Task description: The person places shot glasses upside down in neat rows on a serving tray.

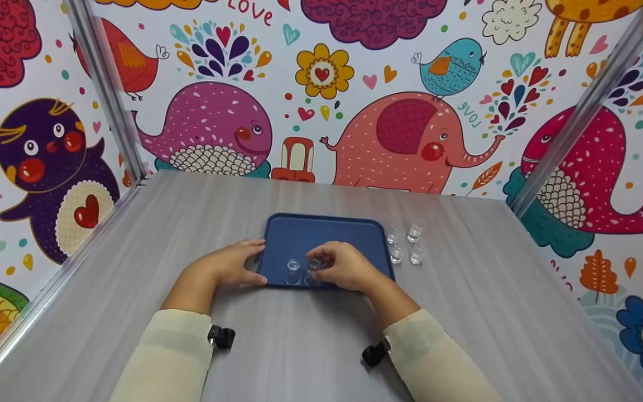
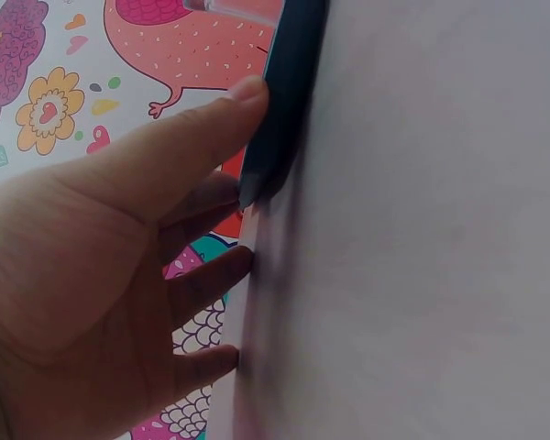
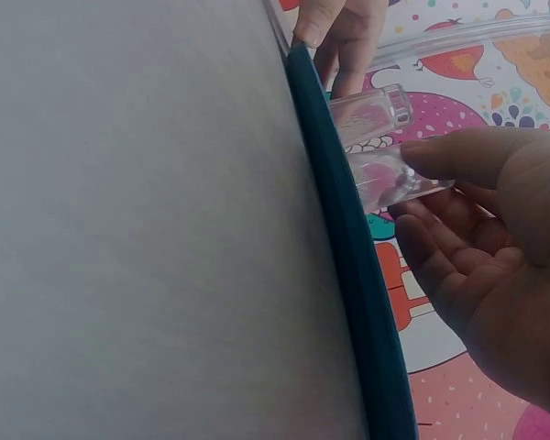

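Note:
A blue tray [image 1: 321,234] lies on the table. My left hand [image 1: 232,265] is at its left end, thumb and fingers spread; in the left wrist view the thumb of the left hand [image 2: 82,238] touches the tray's rim [image 2: 289,110]. My right hand [image 1: 346,267] pinches a small clear shot glass [image 1: 311,274] near the tray's front edge. The right wrist view shows that shot glass [image 3: 380,181] between thumb and fingers of the right hand [image 3: 495,229], its tray end hidden by the rim. Just left of it stands a second shot glass [image 1: 292,273], untouched.
Several more clear glasses [image 1: 405,245] stand on the table close beside the tray's right edge. The grey table [image 1: 204,212] meets a patterned wall [image 1: 299,111] at the back, and metal posts [image 1: 104,84] rise at its far corners.

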`<control>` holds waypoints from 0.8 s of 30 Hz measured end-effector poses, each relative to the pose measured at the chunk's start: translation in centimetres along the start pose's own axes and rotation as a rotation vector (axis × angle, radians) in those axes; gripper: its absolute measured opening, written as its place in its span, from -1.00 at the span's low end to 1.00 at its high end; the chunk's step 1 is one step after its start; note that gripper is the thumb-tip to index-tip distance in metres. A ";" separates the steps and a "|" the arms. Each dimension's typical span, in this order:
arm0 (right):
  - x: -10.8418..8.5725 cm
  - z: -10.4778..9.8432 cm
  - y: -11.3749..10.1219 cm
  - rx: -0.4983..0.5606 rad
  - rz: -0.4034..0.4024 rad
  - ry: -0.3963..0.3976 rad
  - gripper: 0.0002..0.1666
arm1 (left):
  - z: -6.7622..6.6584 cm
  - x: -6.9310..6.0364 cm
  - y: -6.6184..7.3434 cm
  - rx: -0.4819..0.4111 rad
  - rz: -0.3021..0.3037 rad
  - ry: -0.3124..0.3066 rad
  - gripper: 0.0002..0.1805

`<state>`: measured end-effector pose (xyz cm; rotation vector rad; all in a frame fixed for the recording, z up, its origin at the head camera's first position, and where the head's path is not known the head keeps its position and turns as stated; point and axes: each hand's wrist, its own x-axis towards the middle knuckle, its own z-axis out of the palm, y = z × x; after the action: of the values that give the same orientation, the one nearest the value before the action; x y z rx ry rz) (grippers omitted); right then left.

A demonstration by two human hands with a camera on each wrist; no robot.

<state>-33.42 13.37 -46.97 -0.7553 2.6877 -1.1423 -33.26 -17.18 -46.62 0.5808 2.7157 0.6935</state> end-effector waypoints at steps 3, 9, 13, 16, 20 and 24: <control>0.0 0.0 0.0 -0.005 0.009 -0.008 -0.58 | -0.1 0.0 0.0 -0.003 -0.008 -0.004 -0.01; -0.3 -0.7 0.1 0.042 0.011 -0.001 -0.45 | -0.1 0.0 0.2 0.002 -0.009 0.004 -0.01; -0.8 -2.2 0.4 0.099 0.022 0.060 -0.40 | 0.0 0.0 0.3 -0.003 -0.017 0.007 0.00; -1.4 -3.5 1.0 0.115 0.029 0.118 -0.43 | 0.1 0.0 0.3 -0.010 -0.031 0.006 0.00; -2.2 -4.9 2.3 0.101 0.071 0.183 -0.46 | 0.1 -0.1 0.1 -0.015 -0.044 0.009 -0.01; -3.3 -6.2 3.3 0.095 0.151 0.219 -0.44 | 0.2 -0.1 -0.2 -0.022 -0.039 0.006 0.00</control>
<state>-33.76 20.87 -45.15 -0.4268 2.7807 -1.3742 -33.19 -17.28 -46.82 0.5202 2.7141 0.7154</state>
